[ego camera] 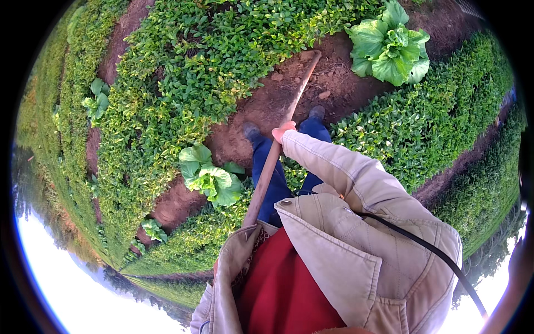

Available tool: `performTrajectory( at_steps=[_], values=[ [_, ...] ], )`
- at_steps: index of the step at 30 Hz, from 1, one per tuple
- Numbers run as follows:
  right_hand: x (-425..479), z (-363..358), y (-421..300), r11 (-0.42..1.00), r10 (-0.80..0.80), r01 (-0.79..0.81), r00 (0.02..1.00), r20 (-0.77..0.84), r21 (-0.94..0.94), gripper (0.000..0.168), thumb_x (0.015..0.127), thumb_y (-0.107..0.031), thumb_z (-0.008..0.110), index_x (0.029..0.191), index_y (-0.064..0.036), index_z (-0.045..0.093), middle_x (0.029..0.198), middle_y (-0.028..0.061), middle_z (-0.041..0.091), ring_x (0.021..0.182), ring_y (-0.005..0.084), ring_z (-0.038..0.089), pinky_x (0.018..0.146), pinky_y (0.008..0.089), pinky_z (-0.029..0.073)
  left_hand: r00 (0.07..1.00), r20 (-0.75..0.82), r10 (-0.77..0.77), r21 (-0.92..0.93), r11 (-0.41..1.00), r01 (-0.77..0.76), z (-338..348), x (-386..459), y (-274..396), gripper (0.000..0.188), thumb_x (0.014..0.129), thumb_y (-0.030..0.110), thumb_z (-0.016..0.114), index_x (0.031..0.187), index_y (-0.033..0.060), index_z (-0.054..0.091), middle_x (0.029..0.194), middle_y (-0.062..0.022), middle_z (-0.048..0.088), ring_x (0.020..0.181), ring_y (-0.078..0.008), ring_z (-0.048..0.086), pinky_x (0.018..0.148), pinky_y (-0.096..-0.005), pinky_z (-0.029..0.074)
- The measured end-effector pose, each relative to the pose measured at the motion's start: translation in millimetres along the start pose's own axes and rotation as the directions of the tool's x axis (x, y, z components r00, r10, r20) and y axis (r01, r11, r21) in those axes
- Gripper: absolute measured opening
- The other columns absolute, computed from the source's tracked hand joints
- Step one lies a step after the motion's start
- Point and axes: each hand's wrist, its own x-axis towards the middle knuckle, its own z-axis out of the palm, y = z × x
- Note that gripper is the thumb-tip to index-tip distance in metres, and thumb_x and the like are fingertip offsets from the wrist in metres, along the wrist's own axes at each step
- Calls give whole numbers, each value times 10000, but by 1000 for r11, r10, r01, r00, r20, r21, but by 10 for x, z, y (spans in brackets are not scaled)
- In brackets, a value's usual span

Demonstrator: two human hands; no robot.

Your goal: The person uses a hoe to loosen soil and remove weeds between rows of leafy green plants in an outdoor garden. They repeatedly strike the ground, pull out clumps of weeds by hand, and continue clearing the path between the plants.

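Observation:
My right hand (285, 131) is closed around a long wooden tool handle (267, 171), above my legs. The handle slants from the front of my beige jacket up to the bare soil (267, 102), where its far end meets the ground near the tea-like bushes; the tool looks like a hoe, but its head is hard to make out against the soil. A small skin-coloured sliver shows at the left edge of the jacket, perhaps part of my left hand (215, 268); the rest is hidden behind the cloth, so its grip cannot be seen.
Dense rows of low leafy bushes (183, 79) flank the narrow soil strip where my boots (251, 130) stand. A large leafy green vegetable (392, 50) grows at the upper right, another (210, 175) left of my legs. A black cable (421, 240) crosses my right side.

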Motion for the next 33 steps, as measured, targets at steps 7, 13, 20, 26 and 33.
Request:
performTrajectory(
  at_steps=[7, 13, 20, 26, 33],
  values=[
    [137, -47, 390, 989, -123, 126, 992, -35, 73, 598, 734, -348, 686, 1169, 37, 544, 1108, 249, 639, 1060, 348, 627, 904, 413, 494, 977, 97, -188, 0, 982, 189, -312, 53, 676, 404, 986, 426, 409, 1155, 130, 627, 808, -199, 666, 730, -318, 664, 646, -418, 520],
    [-931, -30, 696, 995, -87, 93, 990, 113, -42, 738, 780, -452, 621, 1253, 42, 346, 1250, 315, 521, 1189, 418, 514, 1044, 434, 372, 960, 145, -238, -250, 930, 268, 29, -690, 318, 453, 907, 483, 551, 1204, 152, 637, 941, -158, 702, 827, -271, 680, 739, -359, 527],
    [-649, 296, 1173, 993, -44, 16, 969, 245, 117, 814, 802, -568, 580, 1287, 46, 357, 1277, 312, 513, 1241, 422, 472, 1063, 447, 329, 865, -58, -498, 168, 850, 500, 344, -1475, -866, 459, 902, 463, 567, 1219, 136, 626, 953, -158, 702, 832, -261, 681, 748, -354, 522],
    [-538, 578, 1439, 996, -82, 77, 988, 128, 39, 772, 753, -516, 684, 1183, 65, 411, 1132, 266, 580, 1008, 371, 578, 876, 428, 443, 877, -74, -475, 65, 875, 480, 175, -1216, -979, 466, 898, 446, 581, 1231, 121, 616, 963, -158, 702, 836, -253, 681, 755, -350, 519],
    [-609, 352, 1107, 973, 51, -75, 992, 114, 217, 763, 728, -403, 760, 1237, 32, 394, 1202, 252, 575, 1028, 348, 614, 841, 445, 509, 896, 121, -427, -536, 731, 421, -377, -154, -98, 485, 863, 414, 606, 1239, 107, 603, 935, -151, 693, 802, -253, 672, 727, -358, 513]
  ],
)
